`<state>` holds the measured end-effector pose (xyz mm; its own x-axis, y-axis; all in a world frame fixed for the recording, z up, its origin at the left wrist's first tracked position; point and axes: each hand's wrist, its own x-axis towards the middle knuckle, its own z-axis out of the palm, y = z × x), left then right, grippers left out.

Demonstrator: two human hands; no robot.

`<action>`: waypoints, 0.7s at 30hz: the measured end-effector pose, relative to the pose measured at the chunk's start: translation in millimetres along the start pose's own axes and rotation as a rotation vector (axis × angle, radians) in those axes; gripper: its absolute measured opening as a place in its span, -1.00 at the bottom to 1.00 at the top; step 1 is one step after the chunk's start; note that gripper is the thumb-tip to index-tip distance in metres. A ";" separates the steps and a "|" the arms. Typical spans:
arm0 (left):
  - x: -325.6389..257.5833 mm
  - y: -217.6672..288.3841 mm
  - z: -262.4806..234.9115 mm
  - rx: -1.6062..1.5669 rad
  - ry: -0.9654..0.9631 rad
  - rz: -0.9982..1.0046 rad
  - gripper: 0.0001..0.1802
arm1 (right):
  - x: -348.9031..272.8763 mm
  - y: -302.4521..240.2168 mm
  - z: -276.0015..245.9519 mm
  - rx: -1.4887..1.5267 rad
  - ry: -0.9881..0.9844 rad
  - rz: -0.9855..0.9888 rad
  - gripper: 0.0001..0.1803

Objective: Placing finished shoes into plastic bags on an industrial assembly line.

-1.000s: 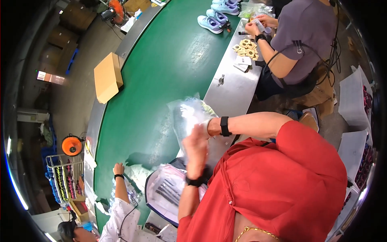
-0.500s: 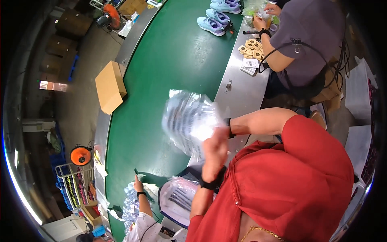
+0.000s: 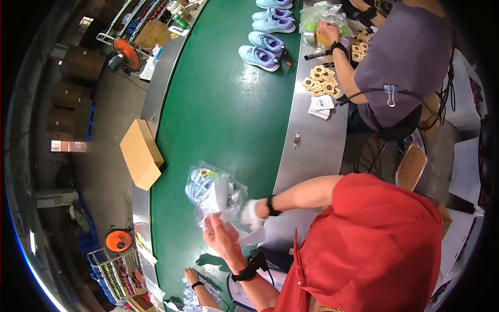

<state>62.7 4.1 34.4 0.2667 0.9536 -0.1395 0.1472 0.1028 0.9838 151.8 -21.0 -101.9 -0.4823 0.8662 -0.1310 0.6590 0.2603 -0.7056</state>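
Observation:
A clear plastic bag hangs over the green belt, with a pair of light blue shoes inside it. My left hand is closed on the bag's near edge, thumb up against the plastic. Close to the bag's right side is my right hand, white-covered and smeared by motion. Its fingers are hard to see, and whether it touches the plastic I cannot tell.
Light blue sneakers stand in pairs on the green belt. An open cardboard box sits at the belt's left edge. On the right-hand metal ledge are tan tags and white labels. Co-workers handle items nearby.
The bag of shoes has moved left and down with my left hand. My right hand has shifted down and left, beside the bag. The whole view has tilted somewhat.

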 end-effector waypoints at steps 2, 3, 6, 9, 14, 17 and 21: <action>4.9 -6.2 -3.3 -0.209 -0.073 -0.078 -0.88 | -41.7 28.4 19.3 0.423 0.001 0.162 -0.52; 1.4 -6.6 -2.5 -0.220 -0.069 -0.083 -0.88 | -68.7 30.2 11.2 0.659 0.175 0.235 -0.42; -3.0 -17.5 6.2 -0.286 -0.199 -0.274 -0.83 | -104.1 10.0 -28.9 1.166 0.469 0.269 -0.43; -25.6 -16.3 58.6 -0.277 -0.105 -0.149 -0.83 | -115.1 -19.5 -56.7 1.050 0.356 0.102 -0.50; -35.7 7.2 19.5 -0.321 -0.153 0.002 -0.83 | -143.6 -44.7 -79.1 0.710 0.635 0.056 -0.68; -38.2 13.0 -8.0 -0.324 -0.041 0.098 -0.87 | -183.2 -19.5 -103.2 0.471 0.624 0.407 -0.75; -38.1 -32.8 -8.3 -0.098 0.036 0.324 -0.86 | -183.0 -39.3 -84.1 -0.445 1.000 0.380 -0.80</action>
<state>39.8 -33.2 8.4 0.2502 0.9504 0.1848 -0.0329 -0.1824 0.9827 262.7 -153.8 8.4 0.3315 0.8197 0.4670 0.9040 -0.1344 -0.4058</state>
